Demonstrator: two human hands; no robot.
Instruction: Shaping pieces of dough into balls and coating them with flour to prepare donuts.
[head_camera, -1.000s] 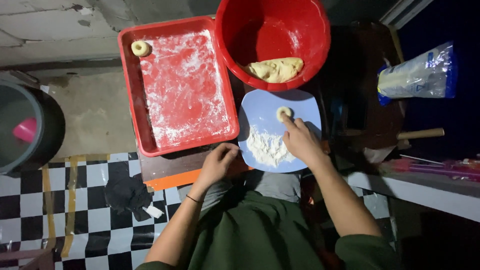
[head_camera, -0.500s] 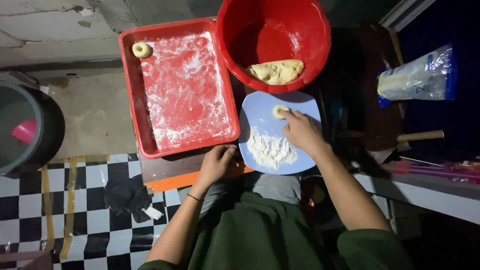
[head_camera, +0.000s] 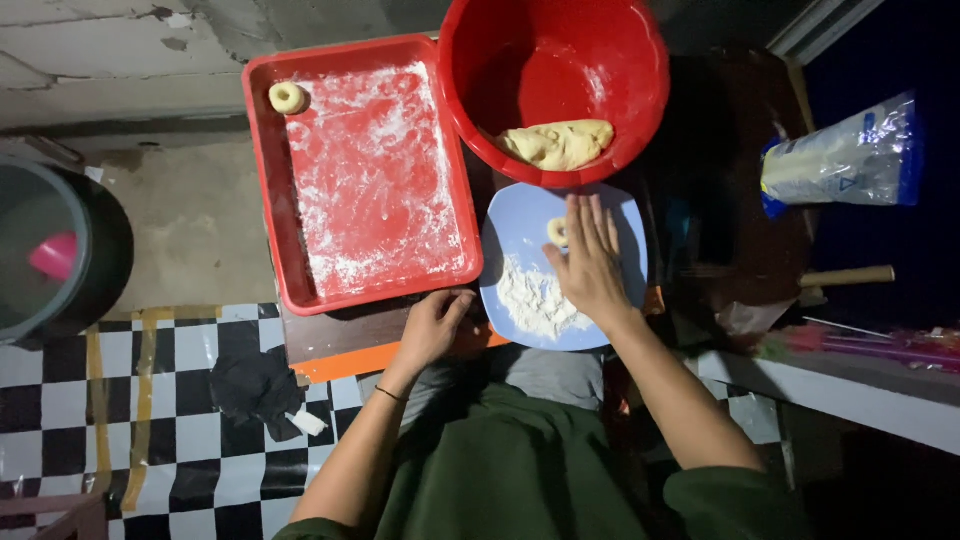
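Note:
My right hand (head_camera: 590, 262) lies flat, fingers straight and together, over a small piece of dough (head_camera: 556, 232) on a pale blue plate (head_camera: 515, 232). A heap of white flour (head_camera: 535, 298) sits on the plate's near half. My left hand (head_camera: 432, 326) rests on the near edge of the low table beside the plate, fingers curled at the plate's rim. A red flour-dusted tray (head_camera: 370, 180) to the left holds one ring of dough (head_camera: 287, 97) in its far corner. A red bowl (head_camera: 553, 70) beyond the plate holds a lump of yellow dough (head_camera: 557, 143).
A clear bag of flour (head_camera: 840, 160) lies at the right, with a wooden handle (head_camera: 845, 277) near it. A grey bucket (head_camera: 55, 250) holding something pink stands on the left. A black cloth (head_camera: 255, 385) lies on the checkered floor.
My right hand has gone from pinching the dough piece with its fingertips to lying flat over it. My left hand stays near the plate's edge.

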